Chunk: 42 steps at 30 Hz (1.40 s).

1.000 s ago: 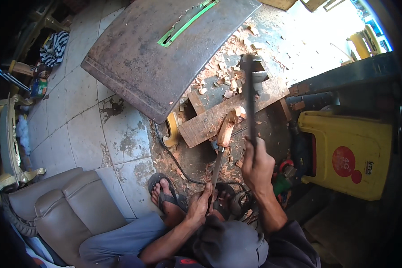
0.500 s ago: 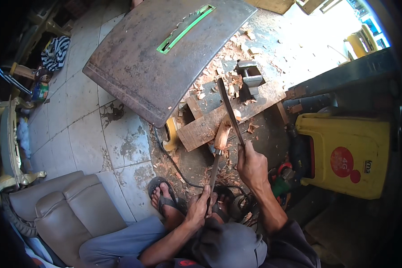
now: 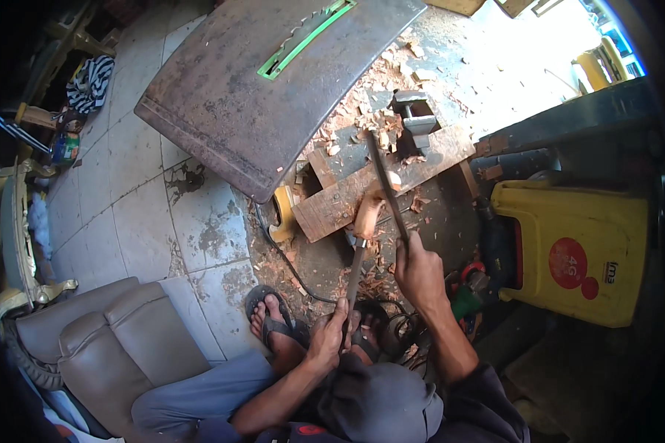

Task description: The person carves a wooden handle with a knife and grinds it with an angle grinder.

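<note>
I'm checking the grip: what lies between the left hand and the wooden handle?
In the head view, a metal blade spans from the left hand to the handle, with a shiny collar where they join.

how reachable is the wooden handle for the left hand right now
Probably yes: the left hand grips the metal shaft running to the wooden handle, with nothing blocking between, though its grip must shift.

The place is a woodworking workshop, shown by the metal table with its toothed saw blade ahead and left of the grip of the right hand, and by wood chips strewn around a board beyond it.
</note>
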Tool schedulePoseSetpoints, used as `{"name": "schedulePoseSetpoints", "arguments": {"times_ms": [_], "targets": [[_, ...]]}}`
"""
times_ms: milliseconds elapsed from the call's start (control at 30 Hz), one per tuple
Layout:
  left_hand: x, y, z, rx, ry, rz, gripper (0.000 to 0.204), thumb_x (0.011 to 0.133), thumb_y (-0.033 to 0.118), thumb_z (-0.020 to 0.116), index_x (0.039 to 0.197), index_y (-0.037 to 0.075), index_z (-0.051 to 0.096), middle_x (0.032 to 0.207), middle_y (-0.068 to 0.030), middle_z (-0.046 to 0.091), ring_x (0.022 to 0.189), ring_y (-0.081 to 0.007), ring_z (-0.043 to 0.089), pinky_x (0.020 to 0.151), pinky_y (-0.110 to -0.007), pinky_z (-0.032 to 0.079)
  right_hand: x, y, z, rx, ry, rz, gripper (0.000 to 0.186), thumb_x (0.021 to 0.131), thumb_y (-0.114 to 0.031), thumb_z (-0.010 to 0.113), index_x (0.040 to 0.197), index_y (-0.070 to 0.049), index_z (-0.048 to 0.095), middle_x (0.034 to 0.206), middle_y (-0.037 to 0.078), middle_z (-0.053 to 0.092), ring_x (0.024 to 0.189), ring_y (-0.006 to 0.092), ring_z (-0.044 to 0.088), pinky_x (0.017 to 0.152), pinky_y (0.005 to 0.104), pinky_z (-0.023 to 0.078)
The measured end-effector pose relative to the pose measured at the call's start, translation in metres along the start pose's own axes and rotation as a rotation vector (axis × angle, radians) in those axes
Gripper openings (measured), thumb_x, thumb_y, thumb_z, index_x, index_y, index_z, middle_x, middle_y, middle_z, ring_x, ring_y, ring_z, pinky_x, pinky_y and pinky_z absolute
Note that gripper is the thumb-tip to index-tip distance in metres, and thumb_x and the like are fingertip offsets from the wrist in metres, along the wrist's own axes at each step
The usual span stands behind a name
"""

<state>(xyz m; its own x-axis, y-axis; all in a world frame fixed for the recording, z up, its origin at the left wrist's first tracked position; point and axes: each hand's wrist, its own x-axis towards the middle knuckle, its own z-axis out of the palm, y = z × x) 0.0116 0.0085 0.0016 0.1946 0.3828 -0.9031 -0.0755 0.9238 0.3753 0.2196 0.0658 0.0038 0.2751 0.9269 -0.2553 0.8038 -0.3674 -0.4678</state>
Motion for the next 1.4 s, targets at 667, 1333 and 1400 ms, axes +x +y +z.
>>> {"name": "schedulePoseSetpoints", "arguments": {"times_ms": [667,1333,1400], "targets": [[0.008,0.006,0.001,-0.018,0.000,-0.021,0.064,0.106,0.063,0.049,0.074,0.009,0.058,0.057,0.0007,0.048,0.043,-0.0096,0.043,0.041,-0.028,0.033,-0.002,0.002,0.007,0.043,0.131,-0.174,0.023,0.099,-0.009,0.062,0.121,-0.002,0.059,0.073,0.022,0.067,0.063,0.0432,0.068,0.054,0.0519,0.053],[0.009,-0.003,-0.004,-0.013,0.032,-0.013,0.057,0.107,0.059,0.051,0.082,0.009,0.062,0.058,-0.0009,0.052,0.042,-0.0113,0.044,0.039,-0.028,0.032,-0.014,-0.008,0.005,0.303,0.372,-0.213,0.013,0.098,-0.009,0.063,0.108,-0.002,0.058,0.071,0.024,0.066,0.063,0.0453,0.067,0.054,0.0539,0.052],[0.003,0.003,-0.001,0.030,0.032,-0.015,0.062,0.106,0.062,0.050,0.075,0.008,0.058,0.060,-0.0009,0.053,0.043,-0.0101,0.046,0.040,-0.027,0.034,-0.004,0.000,0.014,0.126,0.253,-0.155,0.013,0.098,-0.009,0.064,0.107,-0.001,0.058,0.069,0.024,0.064,0.062,0.0445,0.067,0.053,0.0525,0.052]]}}
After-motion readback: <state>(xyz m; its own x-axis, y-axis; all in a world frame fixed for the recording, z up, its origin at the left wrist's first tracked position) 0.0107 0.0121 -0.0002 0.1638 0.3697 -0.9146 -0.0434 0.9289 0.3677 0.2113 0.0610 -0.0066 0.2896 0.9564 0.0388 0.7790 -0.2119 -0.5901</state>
